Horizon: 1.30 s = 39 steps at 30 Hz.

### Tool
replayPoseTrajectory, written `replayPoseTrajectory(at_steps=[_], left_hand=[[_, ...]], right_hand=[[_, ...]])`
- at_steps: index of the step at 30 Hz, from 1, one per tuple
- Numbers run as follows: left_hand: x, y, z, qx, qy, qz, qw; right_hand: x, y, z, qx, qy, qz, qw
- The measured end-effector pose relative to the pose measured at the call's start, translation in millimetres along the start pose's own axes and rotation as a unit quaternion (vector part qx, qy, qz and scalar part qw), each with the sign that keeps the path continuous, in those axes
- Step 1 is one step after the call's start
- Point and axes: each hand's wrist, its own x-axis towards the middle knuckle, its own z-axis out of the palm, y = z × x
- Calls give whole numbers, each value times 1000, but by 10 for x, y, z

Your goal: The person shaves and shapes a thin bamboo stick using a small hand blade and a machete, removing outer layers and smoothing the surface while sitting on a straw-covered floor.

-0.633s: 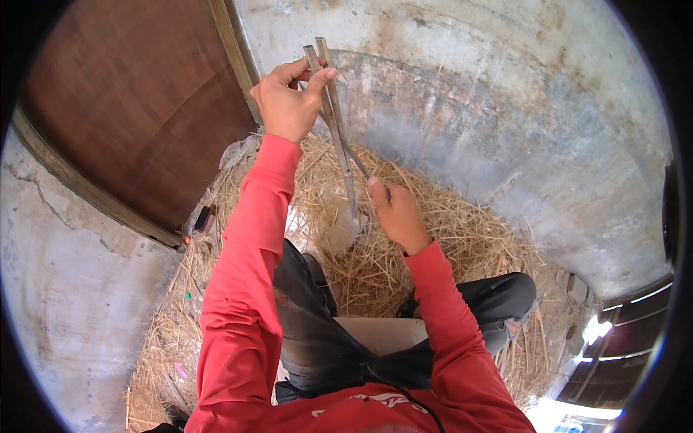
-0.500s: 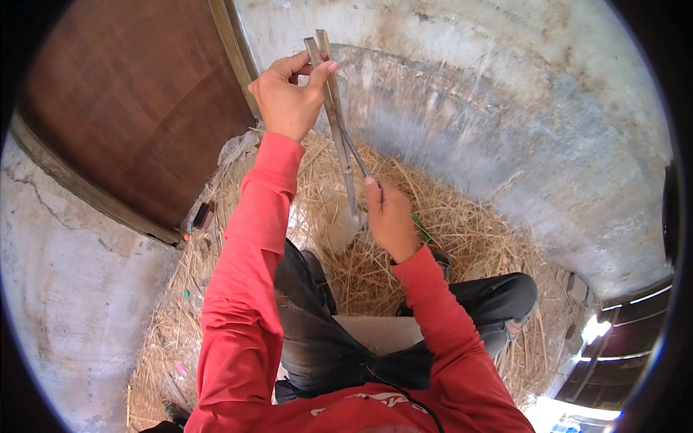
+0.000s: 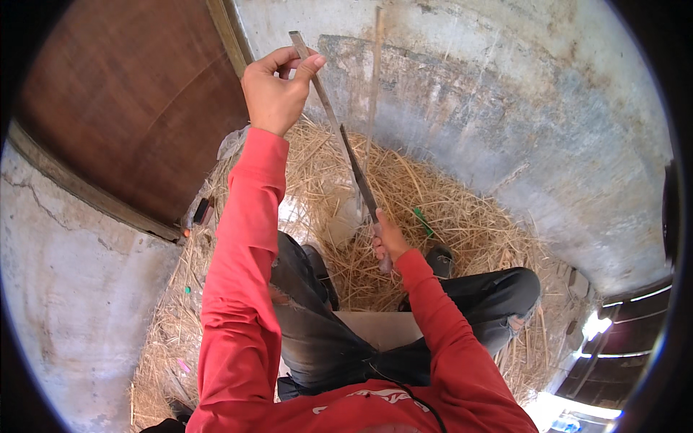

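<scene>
My left hand (image 3: 274,90) is raised in front of the wall, thumb and fingers pinching the upper end of a thin wooden strip (image 3: 325,95). The strip slants down toward the straw. My right hand (image 3: 390,237), lower and nearer my knees, is closed around the handle of a knife. Its dark, narrow knife blade (image 3: 359,172) points up and left, its tip against or just beside the middle of the held strip. A second pale strip (image 3: 376,61) stands apart to the right, blurred, with no hand on it. The lower ends of both strips are hard to make out.
Loose straw (image 3: 462,209) covers the ground around my crossed legs. A curved, stained wall (image 3: 534,108) rises ahead and to the right. A brown door panel (image 3: 130,108) is at the left. A flat pale block (image 3: 342,225) and a green object (image 3: 424,222) lie in the straw.
My right hand and the knife have moved down toward me, and more of the blade shows. The second strip has swung away to the right from the held one. My left hand shifted slightly left.
</scene>
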Motion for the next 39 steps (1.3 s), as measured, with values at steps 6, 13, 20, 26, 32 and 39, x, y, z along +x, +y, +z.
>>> replayPoseTrajectory(at_steps=[6,13,20,26,32,39], left_hand=[[6,47,104,61,33,16,997],[23,-60,132,27,44,21,998],[101,-105,107,7,-2,14,1000],[214,-350,76,-58,45,-3,997],[194,-253,256,-42,54,-12,998],[201,-332,128,1,65,14,998]], right_hand=[[36,-86,154,-406,187,-330,831],[-178,-328,512,-327,173,-390,843],[1063,1368,-252,-359,155,-241,888],[1035,867,-283,-15,6,116,993],[910,526,-109,-368,148,-151,905],[293,-91,459,-284,152,-329,888]])
